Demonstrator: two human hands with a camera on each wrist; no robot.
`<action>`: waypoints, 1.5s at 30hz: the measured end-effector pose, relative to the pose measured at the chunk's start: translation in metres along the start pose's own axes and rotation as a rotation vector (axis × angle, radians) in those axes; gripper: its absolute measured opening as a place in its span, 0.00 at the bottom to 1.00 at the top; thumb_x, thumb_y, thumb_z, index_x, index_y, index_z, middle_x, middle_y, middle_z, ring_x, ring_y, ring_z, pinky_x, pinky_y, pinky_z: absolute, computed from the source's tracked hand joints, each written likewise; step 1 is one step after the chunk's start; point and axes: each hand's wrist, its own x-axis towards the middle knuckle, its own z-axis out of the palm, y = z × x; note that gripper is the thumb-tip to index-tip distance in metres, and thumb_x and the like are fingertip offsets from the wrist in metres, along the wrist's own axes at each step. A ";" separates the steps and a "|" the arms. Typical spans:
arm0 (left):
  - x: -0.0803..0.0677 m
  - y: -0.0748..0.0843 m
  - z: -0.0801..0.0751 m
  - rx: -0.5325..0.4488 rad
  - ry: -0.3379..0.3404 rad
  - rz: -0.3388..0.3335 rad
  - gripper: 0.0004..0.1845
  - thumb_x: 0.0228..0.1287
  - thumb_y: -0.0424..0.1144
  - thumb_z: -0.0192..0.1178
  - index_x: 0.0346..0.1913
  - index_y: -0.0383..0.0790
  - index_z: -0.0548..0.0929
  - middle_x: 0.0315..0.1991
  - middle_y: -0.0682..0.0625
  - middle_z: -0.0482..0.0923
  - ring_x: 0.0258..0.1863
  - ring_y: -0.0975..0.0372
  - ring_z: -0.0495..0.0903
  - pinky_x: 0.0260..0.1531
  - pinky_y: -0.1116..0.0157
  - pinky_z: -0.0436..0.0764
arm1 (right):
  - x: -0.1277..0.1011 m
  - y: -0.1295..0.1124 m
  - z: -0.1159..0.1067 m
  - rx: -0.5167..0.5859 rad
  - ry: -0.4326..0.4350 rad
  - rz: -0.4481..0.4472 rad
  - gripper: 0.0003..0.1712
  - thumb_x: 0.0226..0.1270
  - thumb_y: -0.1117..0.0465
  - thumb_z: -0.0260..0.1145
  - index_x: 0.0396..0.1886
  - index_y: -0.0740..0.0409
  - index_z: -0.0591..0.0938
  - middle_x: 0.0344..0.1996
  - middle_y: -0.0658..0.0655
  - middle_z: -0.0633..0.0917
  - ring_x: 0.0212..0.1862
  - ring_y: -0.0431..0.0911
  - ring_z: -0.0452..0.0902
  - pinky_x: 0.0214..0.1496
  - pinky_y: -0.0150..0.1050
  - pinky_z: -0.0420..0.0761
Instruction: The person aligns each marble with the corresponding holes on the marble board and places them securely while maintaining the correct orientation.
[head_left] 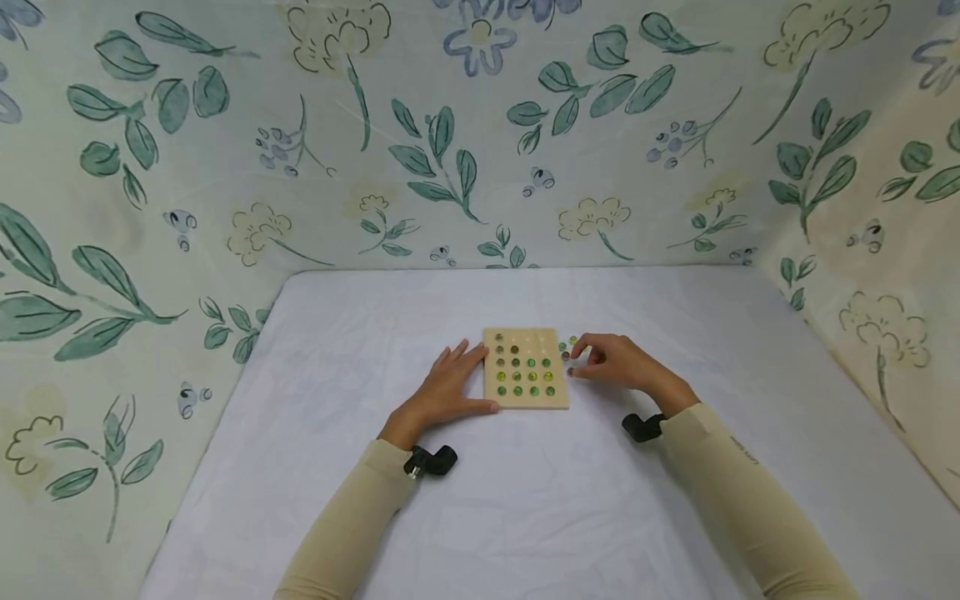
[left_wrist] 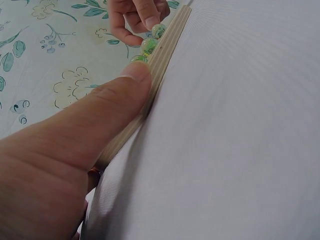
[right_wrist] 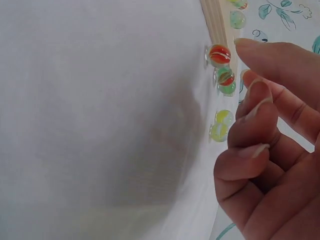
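Note:
A square wooden board (head_left: 538, 342) lies on the white cloth, with glass marbles (head_left: 532, 377) set in rows; its upper right part is bare. My left hand (head_left: 444, 390) steadies it, with straight fingers along the left edge and the thumb at the near left corner. The left wrist view shows that thumb (left_wrist: 112, 102) against the board's side. My right hand (head_left: 618, 364) hovers just right of the board over loose marbles. Its thumb and index finger stand apart beside a red-orange marble (right_wrist: 219, 55), with nothing between them; the other fingers are loosely curled.
Several loose marbles lie close to the board's right edge, among them a green-and-red one (right_wrist: 225, 76) and a yellow one (right_wrist: 218, 132). White cloth (head_left: 480, 500) covers the table, and a leaf-patterned sheet (head_left: 480, 150) hangs behind it.

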 end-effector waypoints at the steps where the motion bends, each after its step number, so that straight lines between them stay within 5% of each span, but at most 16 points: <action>1: 0.000 0.000 0.000 0.002 -0.001 -0.002 0.58 0.47 0.71 0.64 0.76 0.47 0.53 0.76 0.56 0.51 0.76 0.60 0.39 0.73 0.61 0.33 | 0.000 0.000 0.000 0.004 -0.003 0.002 0.16 0.61 0.55 0.71 0.46 0.54 0.80 0.26 0.54 0.77 0.28 0.46 0.70 0.30 0.38 0.71; 21: 0.000 0.000 0.000 -0.005 -0.007 -0.020 0.58 0.47 0.71 0.65 0.77 0.49 0.52 0.76 0.57 0.50 0.76 0.62 0.38 0.73 0.62 0.33 | 0.006 0.009 0.010 0.040 -0.057 0.011 0.07 0.63 0.62 0.68 0.41 0.53 0.82 0.24 0.53 0.78 0.28 0.45 0.69 0.31 0.37 0.70; 45: 0.000 0.000 0.000 -0.015 -0.001 -0.018 0.58 0.47 0.71 0.65 0.77 0.48 0.53 0.76 0.55 0.51 0.76 0.61 0.38 0.73 0.62 0.32 | 0.009 0.011 0.008 0.015 0.021 -0.024 0.07 0.65 0.59 0.67 0.42 0.50 0.82 0.25 0.54 0.78 0.28 0.46 0.70 0.29 0.37 0.71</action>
